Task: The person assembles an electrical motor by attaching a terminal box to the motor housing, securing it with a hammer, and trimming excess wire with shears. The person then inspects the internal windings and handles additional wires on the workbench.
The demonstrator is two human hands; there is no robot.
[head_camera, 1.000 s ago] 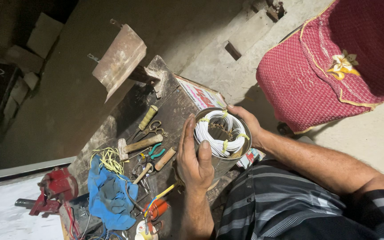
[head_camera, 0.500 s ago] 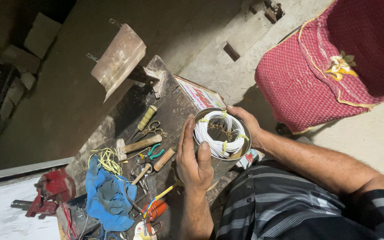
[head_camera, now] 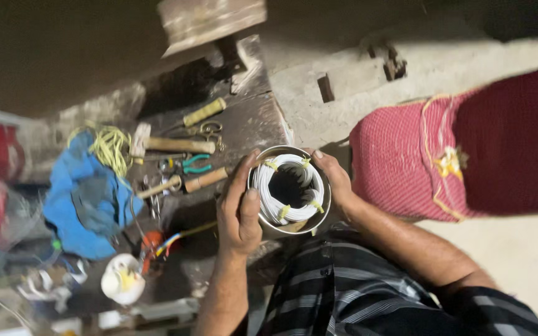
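Note:
I hold a round metal tin [head_camera: 291, 228] between both hands at the centre of the head view. Inside it lies a coil of white wire [head_camera: 287, 188] bound with small yellow ties. My left hand [head_camera: 239, 208] grips the tin's left side, thumb on the rim. My right hand [head_camera: 332, 175] clasps its right side, fingertips over the top edge. The tin hangs just above the right end of a dark worktop [head_camera: 247, 127].
On the worktop lie a wooden-handled hammer [head_camera: 169, 144], screwdrivers [head_camera: 182, 184], teal-handled pliers [head_camera: 189, 165], scissors [head_camera: 208, 130], yellow cord [head_camera: 110, 146], a blue cloth [head_camera: 88, 199] and a white roll [head_camera: 121, 279]. A red woven cushion [head_camera: 468, 152] stands at the right on the concrete floor [head_camera: 524, 255].
The view has swung and come closer, with blur at the edges. Both hands still hold the tin with the wire coil in the same grip.

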